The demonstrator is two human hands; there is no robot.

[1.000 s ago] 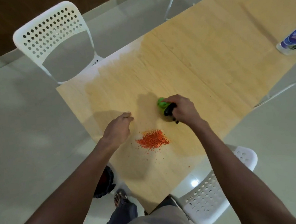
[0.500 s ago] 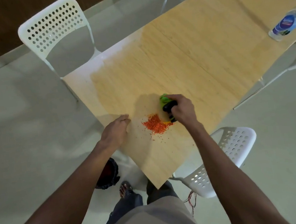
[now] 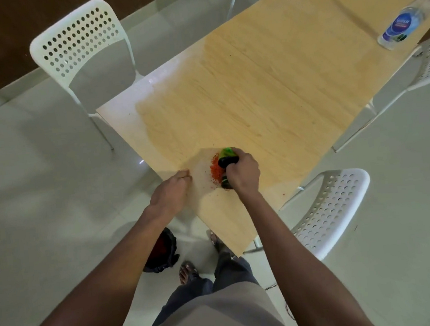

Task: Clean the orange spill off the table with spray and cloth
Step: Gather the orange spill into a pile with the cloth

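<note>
Two bare hands work at the near corner of a pale wooden table [image 3: 279, 81]. At the table's left edge, the left hand [image 3: 170, 192] rests with its fingers loosely curled and holds nothing that I can see. Just to its 3 o'clock lies the orange spill [image 3: 215, 169], a small heap of red-orange grains with a few stray grains scattered toward 6 o'clock. The right hand [image 3: 243, 173] is clamped around a green and black cleaning tool [image 3: 226, 159], its fingers wrapped over the dark handle; the green end pokes out at 12 o'clock of the fist, and the tool touches the right side of the heap. Whether it is a brush or a scrubber I cannot tell. A clear bottle with a blue label [image 3: 406, 23] stands well apart at the table's far right edge, at about 2 o'clock. White perforated chairs [image 3: 79, 44] stand around the table, and a dark bag [image 3: 162, 250] sits on the floor near the person's sandalled feet
</note>
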